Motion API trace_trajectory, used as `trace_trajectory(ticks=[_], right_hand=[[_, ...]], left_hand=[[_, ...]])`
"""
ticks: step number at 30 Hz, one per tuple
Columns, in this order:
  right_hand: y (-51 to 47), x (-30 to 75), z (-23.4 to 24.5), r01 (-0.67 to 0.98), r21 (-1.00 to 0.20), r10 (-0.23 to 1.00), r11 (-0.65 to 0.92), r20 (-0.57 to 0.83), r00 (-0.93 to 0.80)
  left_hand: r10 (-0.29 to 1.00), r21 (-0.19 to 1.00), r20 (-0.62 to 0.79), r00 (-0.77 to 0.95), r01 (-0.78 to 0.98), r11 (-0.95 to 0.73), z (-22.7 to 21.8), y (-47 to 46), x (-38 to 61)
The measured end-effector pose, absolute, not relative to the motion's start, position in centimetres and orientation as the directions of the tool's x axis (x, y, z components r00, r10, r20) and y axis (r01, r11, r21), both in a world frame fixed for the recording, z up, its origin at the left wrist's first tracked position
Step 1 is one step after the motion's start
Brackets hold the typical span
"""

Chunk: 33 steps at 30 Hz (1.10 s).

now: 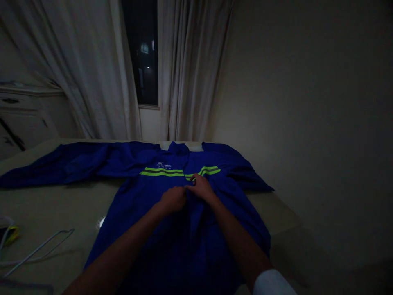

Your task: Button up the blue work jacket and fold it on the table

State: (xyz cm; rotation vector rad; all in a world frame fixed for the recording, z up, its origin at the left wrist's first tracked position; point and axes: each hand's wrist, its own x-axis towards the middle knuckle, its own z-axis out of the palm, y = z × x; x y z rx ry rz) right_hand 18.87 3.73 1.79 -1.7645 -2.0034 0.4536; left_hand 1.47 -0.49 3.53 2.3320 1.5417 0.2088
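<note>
A blue work jacket (pixel 132 205) lies spread front side up, both sleeves stretched outward. Yellow-green bands with a dark centre line cross its chest, and a small pale print sits above the band on the left. My left hand (pixel 174 199) is closed on the front opening, just below the band. Right beside it, my right hand (pixel 201 187) pinches the same front edge, its fingers curled over the band. The fingertips nearly meet, and whatever small part lies between them is hidden. Below the hands the cloth falls in folds.
The jacket rests on a pale table (pixel 92 205). A wire hanger (pixel 39 250) and a yellow-and-black object (pixel 11 234) lie at the left. Curtains (pixel 193 73) flank a dark window (pixel 144 61) behind; a cabinet (pixel 24 119) stands far left, and a wall (pixel 307 123) closes the right.
</note>
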Motion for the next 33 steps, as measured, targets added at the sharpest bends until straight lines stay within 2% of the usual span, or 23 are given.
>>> trace_trajectory(ticks=[3, 6, 9, 12, 18, 21, 24, 29, 33], right_hand=[[3.2, 18.7, 1.5, 0.875, -0.466, 0.990, 0.134, 0.095, -0.101], [3.3, 19.4, 0.2, 0.768, -0.636, 0.995, 0.078, 0.095, -0.022], [4.0, 20.4, -1.3, 0.541, -0.838, 0.994, 0.074, 0.105, 0.026], [4.6, 21.1, -2.1, 0.397, -0.909, 0.988, 0.129, 0.154, 0.030], [5.1, 21.0, -2.4, 0.386, -0.909, 0.984, 0.158, 0.175, 0.010], [5.0, 21.1, -2.4, 0.357, -0.924, 0.987, 0.135, 0.158, 0.038], [4.7, 21.4, -2.5, 0.380, -0.917, 0.991, 0.121, 0.132, 0.004], [4.3, 21.5, -2.0, 0.575, -0.803, 0.983, 0.158, 0.183, -0.015], [4.2, 21.4, -1.5, 0.545, -0.811, 0.967, 0.213, 0.256, 0.003]], left_hand=[[0.963, 0.338, 0.048, 0.264, 0.903, -0.265, 2.6, 1.6, 2.3], [0.938, 0.328, 0.171, 0.300, 0.881, -0.342, 0.9, 2.1, 2.5], [0.899, 0.295, 0.219, 0.380, 0.852, -0.433, -0.4, 1.9, 2.1], [0.901, 0.309, 0.213, 0.378, 0.849, -0.429, -0.7, 2.0, 1.8], [0.974, 0.416, 0.144, 0.178, 0.882, -0.222, 0.6, 2.3, 3.4], [0.981, 0.446, 0.168, 0.097, 0.880, -0.164, 0.6, 2.0, 4.2], [0.971, 0.483, 0.215, 0.099, 0.854, -0.194, 0.2, 1.8, 4.1], [0.968, 0.511, 0.190, 0.165, 0.825, -0.241, -0.2, 1.9, 3.4], [0.959, 0.532, 0.226, 0.172, 0.803, -0.269, -0.2, 2.0, 3.4]])
